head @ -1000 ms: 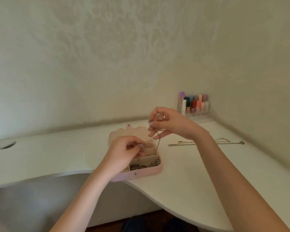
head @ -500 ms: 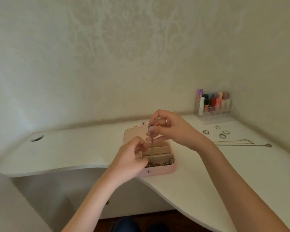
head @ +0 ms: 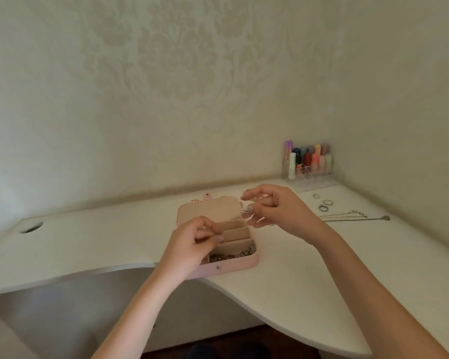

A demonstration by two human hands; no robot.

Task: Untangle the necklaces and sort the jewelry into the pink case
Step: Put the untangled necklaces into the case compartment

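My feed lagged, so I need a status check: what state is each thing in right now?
pink case: open, lid back, jewelry in front compartment
left hand: fingers curled, pinching over case
right hand: pinches small silver piece
chains: laid on desk
rings: loose on desk
lipstick organizer: upright, filled

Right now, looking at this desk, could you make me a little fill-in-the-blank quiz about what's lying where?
1. The jewelry case under the hands is coloured ____.
2. The case's lid is ____.
3. The loose rings and the chains lie on the desk to the ____ of the case.
4. The clear organiser of coloured tubes stands in the desk's far ____ corner.

Missing words: pink; open; right; right
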